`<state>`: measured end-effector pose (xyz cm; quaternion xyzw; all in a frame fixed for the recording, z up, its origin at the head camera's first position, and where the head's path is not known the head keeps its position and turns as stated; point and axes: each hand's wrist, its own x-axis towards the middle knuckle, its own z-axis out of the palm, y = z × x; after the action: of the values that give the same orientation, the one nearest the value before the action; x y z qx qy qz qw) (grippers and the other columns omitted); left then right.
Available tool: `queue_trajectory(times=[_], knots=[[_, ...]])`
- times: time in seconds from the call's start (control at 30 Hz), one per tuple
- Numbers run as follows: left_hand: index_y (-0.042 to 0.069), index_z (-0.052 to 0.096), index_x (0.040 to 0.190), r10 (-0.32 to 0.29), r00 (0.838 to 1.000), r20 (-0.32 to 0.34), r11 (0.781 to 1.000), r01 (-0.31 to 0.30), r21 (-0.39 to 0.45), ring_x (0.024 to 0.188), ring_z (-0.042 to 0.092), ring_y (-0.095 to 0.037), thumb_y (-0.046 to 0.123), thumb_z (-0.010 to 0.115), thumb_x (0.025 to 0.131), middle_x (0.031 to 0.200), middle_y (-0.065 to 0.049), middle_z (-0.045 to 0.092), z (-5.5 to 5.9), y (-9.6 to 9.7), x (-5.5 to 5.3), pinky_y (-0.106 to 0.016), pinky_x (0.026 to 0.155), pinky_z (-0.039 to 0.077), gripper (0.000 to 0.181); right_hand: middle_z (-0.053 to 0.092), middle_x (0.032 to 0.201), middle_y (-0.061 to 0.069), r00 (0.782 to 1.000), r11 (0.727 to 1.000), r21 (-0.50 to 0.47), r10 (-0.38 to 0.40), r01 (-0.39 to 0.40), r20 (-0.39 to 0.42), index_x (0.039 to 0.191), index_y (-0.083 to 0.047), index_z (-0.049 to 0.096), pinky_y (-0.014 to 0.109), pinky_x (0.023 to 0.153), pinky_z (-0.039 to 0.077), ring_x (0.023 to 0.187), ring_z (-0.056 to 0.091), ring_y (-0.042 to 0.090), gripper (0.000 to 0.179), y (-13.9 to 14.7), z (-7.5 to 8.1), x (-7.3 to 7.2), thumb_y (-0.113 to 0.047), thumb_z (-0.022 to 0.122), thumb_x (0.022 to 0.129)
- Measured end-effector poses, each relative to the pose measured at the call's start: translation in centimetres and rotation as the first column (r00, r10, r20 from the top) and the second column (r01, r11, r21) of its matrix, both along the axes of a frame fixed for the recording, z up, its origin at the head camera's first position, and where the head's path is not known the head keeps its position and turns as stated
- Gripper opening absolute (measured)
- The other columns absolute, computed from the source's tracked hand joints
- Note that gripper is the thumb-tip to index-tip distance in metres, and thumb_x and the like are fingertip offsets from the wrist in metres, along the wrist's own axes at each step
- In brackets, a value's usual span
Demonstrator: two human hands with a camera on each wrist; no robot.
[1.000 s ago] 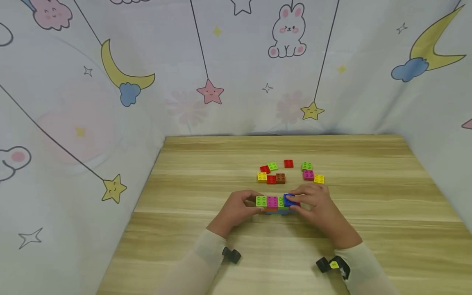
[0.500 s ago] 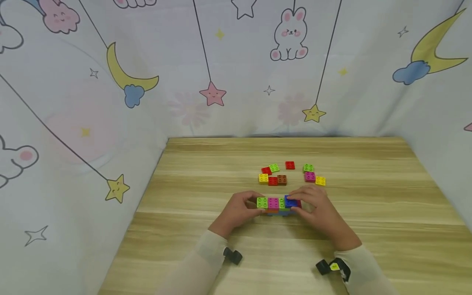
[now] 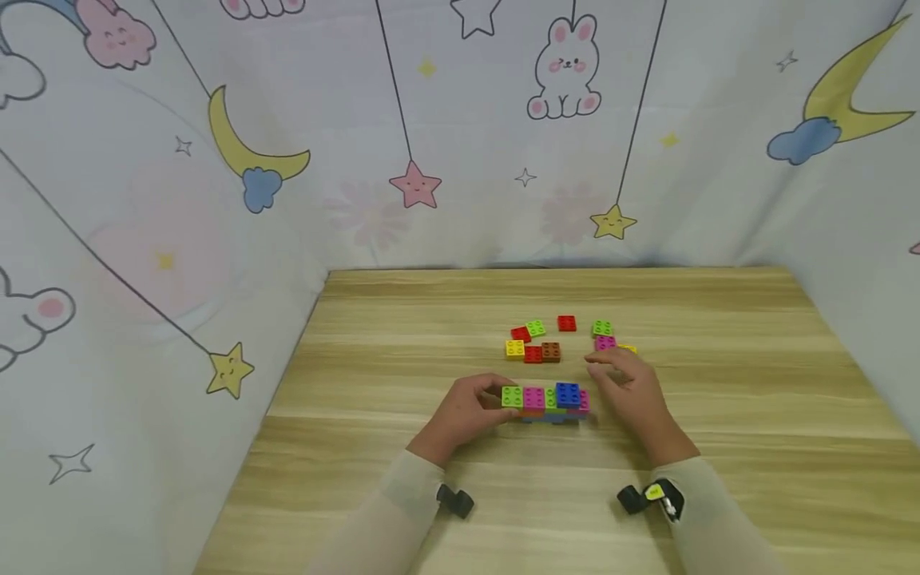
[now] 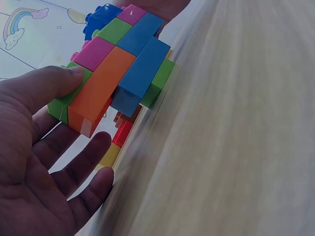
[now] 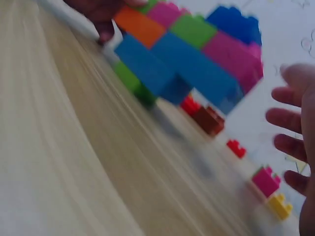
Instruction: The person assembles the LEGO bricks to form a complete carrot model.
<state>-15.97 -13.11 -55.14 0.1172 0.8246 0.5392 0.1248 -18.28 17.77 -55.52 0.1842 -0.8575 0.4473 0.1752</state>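
Observation:
A built-up row of toy building bricks [image 3: 533, 398] stands in front of me on the table. Seen from the left wrist, its layers show a green brick at the bottom, two blue bricks [image 4: 142, 69], an orange brick [image 4: 102, 91], then green and pink ones. On top, toward the right end, sits a dark blue brick [image 3: 568, 394]. My left hand [image 3: 460, 411] pinches the green brick at the left end between thumb and fingers. My right hand [image 3: 634, 399] is apart from the build, off its right end, fingers loosely bent and holding nothing.
Loose bricks lie behind the build: a yellow brick [image 3: 514, 349], a brown brick [image 3: 550, 351], several red ones and a green brick [image 3: 602, 328]. A pink brick [image 3: 605, 343] and a partly hidden yellow one are just beyond my right hand. A printed cloth [image 3: 460, 224] hangs behind the table [image 3: 402, 319].
My right hand has let go of the dark blue brick and moved right and slightly back, toward the loose pink brick. My left hand keeps its hold on the build's left end.

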Motion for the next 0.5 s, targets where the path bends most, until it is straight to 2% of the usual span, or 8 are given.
queue_trajectory(times=[0.1,0.2,0.33,0.5], knots=[[0.029,0.076,0.116,-0.001,1.000,-0.015,1.000,0.001,-0.014,0.089,0.071,-0.015,0.028,0.087,0.086,0.105,0.006,0.072,0.0,0.1,0.0,-0.035,0.075,0.059,0.032,0.073,0.114,0.012,0.988,0.985,0.109,-0.121,0.131,-0.094,0.111,-0.005,0.077,0.051,0.099,0.039,0.115,0.058,0.034,0.021,1.0,-0.7,-1.8,-0.011,0.080,0.091],[0.029,0.076,0.116,-0.003,1.000,-0.025,1.000,0.003,-0.020,0.088,0.070,-0.014,0.028,0.087,0.086,0.105,0.005,0.072,-0.1,0.1,0.0,-0.034,0.075,0.058,0.032,0.070,0.122,0.015,0.978,0.953,0.224,-0.189,0.203,-0.082,0.116,-0.006,0.076,0.062,0.092,0.033,0.120,0.053,0.041,0.027,1.7,-1.1,-3.2,-0.014,0.080,0.091],[0.028,0.076,0.117,-0.015,0.999,-0.029,1.000,0.015,-0.021,0.087,0.070,-0.014,0.029,0.087,0.086,0.105,0.006,0.072,-0.1,0.2,0.0,-0.033,0.074,0.058,0.032,0.067,0.129,0.015,0.976,0.923,0.326,-0.217,0.204,0.004,0.121,-0.007,0.075,0.065,0.092,0.030,0.126,0.049,0.043,0.030,2.3,-1.4,-3.8,-0.018,0.078,0.093],[0.029,0.076,0.116,-0.006,0.999,-0.043,1.000,0.005,-0.022,0.086,0.070,-0.015,0.027,0.087,0.086,0.104,0.007,0.072,0.0,0.1,0.1,-0.035,0.075,0.058,0.032,0.065,0.130,0.014,0.974,0.912,0.363,-0.222,0.192,0.043,0.123,-0.007,0.074,0.065,0.094,0.029,0.126,0.048,0.042,0.032,2.2,-1.3,-3.8,-0.018,0.078,0.093]])
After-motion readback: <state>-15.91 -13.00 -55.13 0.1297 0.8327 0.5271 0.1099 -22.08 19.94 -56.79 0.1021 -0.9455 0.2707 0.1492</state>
